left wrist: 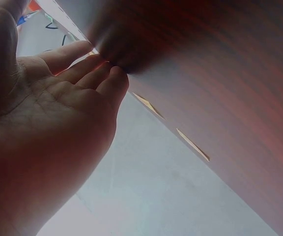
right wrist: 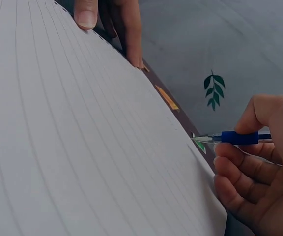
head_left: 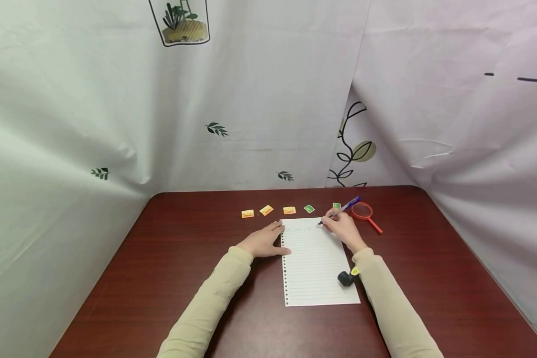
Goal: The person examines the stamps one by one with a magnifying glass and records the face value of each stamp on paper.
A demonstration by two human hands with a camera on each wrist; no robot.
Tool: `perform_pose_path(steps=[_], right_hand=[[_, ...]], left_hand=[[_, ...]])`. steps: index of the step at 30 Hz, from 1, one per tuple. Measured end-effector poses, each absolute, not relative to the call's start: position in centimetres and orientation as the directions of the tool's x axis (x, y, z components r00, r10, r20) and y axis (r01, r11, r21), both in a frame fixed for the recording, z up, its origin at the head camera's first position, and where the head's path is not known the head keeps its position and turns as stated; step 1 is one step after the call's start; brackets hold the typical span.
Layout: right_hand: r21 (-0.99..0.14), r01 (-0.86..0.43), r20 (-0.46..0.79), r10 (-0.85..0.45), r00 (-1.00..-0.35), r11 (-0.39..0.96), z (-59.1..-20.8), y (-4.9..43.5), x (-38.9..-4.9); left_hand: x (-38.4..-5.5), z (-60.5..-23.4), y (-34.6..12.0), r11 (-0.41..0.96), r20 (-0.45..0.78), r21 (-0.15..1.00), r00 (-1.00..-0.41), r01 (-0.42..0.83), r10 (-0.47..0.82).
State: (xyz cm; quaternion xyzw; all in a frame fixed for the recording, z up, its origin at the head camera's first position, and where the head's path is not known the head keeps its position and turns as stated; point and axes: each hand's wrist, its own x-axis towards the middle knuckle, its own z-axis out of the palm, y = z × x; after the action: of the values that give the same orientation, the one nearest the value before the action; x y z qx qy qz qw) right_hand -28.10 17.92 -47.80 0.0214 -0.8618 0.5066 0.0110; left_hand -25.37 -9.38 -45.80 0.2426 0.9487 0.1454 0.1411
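A sheet of lined paper (head_left: 315,268) with punched holes down its left side lies on the brown table. Faint writing runs along its top line. My right hand (head_left: 344,230) pinches a blue pen (head_left: 350,203), its tip at the sheet near the top. In the right wrist view the pen (right wrist: 240,137) sits between thumb and fingers, tip on or just over the paper. My left hand (head_left: 264,241) rests on the sheet's left edge, thumb on the paper, fingers fairly straight. The left wrist view shows this hand (left wrist: 58,98) palm-on, fingertips at the table.
Behind the sheet lie several small cards in a row: orange ones (head_left: 247,214) at left, green ones (head_left: 309,209) at right. A red magnifying glass (head_left: 371,216) lies right of my right hand. A black device (head_left: 346,278) is at my right wrist. White patterned cloth (head_left: 268,99) surrounds the table.
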Motion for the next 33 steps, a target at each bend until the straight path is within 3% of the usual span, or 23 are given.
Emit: perform_pose_path(steps=[24,33], right_hand=[[-0.858,-0.063,0.029,-0.075,-0.997,0.509,-47.99,18.04,-27.97],[-0.87,-0.031,0.024,-0.022,-0.999,0.492,-48.02,18.21,-27.96]], left_hand=[[-25.32,-45.8,-9.33,0.839,-0.194,0.345,-0.842,0.421,0.503],[-25.49,-46.18,-9.4,0.84,-0.205,0.347,-0.841,0.416,0.501]])
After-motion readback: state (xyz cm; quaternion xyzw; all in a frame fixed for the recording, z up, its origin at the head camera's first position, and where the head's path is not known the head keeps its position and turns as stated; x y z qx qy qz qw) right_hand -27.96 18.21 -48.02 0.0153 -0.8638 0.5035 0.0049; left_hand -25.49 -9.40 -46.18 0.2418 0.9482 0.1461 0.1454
